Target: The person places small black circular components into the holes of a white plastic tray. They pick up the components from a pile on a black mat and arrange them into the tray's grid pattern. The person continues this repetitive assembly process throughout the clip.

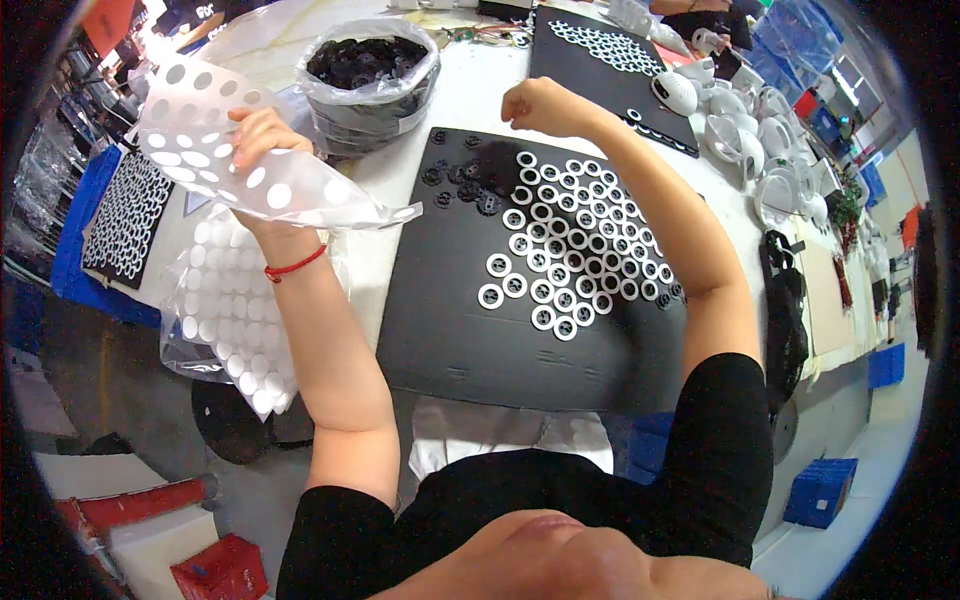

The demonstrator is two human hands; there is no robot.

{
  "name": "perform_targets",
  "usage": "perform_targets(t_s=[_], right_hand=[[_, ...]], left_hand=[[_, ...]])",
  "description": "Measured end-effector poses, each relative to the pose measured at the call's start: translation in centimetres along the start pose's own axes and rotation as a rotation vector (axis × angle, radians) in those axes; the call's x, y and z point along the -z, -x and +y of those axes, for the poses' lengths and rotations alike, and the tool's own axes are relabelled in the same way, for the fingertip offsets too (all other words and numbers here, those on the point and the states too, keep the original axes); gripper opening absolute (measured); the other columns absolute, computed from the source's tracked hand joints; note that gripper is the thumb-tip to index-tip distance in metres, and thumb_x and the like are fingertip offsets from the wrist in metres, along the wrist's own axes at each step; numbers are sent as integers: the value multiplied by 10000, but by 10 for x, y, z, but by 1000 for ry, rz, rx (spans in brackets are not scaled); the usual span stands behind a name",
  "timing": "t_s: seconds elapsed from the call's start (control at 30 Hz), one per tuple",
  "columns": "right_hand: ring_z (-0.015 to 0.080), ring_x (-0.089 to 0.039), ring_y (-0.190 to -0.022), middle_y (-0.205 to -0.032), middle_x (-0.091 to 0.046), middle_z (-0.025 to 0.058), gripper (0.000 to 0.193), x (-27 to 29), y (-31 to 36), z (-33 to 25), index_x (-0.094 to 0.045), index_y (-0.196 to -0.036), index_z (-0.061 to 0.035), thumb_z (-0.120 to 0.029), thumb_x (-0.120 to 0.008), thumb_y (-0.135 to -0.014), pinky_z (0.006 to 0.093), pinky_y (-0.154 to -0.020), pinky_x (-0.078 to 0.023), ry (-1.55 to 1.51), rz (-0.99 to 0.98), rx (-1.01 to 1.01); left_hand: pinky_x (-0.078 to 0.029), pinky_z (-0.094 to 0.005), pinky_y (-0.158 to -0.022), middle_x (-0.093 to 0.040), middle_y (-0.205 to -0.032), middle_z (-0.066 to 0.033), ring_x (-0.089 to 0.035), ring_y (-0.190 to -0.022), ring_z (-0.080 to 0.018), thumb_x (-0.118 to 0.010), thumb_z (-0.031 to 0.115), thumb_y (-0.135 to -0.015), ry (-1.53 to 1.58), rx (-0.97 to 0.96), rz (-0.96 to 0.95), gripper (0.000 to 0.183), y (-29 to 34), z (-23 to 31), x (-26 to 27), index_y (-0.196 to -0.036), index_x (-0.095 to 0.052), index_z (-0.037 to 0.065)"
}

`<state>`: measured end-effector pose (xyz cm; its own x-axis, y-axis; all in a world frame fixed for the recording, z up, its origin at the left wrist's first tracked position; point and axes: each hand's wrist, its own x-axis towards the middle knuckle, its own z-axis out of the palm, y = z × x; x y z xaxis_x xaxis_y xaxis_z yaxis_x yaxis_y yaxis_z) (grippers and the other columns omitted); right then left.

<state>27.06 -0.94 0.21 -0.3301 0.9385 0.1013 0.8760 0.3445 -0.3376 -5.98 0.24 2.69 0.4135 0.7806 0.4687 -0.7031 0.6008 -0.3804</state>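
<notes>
My left hand (262,142) is closed on a limp, translucent sheet of round white stickers (325,190), held up left of the black foam board (450,335). Some spots on the sheet look greyish, perhaps bare. My right hand (548,107) hovers over the far edge of the board with its fingers curled together; whatever is between them, if anything, is too small to see. On the board sit many white rings with black centres (555,255), grouped at the middle and right. Several black round parts (465,180) without white rings lie at its far left corner.
A clear bag of black parts (370,125) stands beyond the board. More sticker sheets (225,300) lie at the left table edge, near a ring-covered board (128,215). Another black board (565,90) is at the far right, beside piled white plastic housings (765,145).
</notes>
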Motion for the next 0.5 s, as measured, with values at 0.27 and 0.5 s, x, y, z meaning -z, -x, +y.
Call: perform_targets(t_s=[0.27, 0.5], right_hand=[[205, -604, -762, -845, -644, 110, 265, -8, 36, -3, -626, -927, -30, -192, -668, -722, 323, -686, -473, -103, -92, -132], [217, -596, -742, -793, -630, 116, 207, -28, 29, 7, -624, -849, -3, -141, -672, -702, 318, -682, -467, -80, -52, -63]], left_hand=[[-443, -207, -438, -445, -644, -52, -468, -494, -130, -552, 26, -749, -47, -46, 18, 211, -1, -3, 2, -944, -481, -11], [-440, -205, -448, -449, -642, -53, -464, -489, -127, -538, 29, -757, -65, -35, 29, 179, -4, 8, 8, -916, -486, -34]])
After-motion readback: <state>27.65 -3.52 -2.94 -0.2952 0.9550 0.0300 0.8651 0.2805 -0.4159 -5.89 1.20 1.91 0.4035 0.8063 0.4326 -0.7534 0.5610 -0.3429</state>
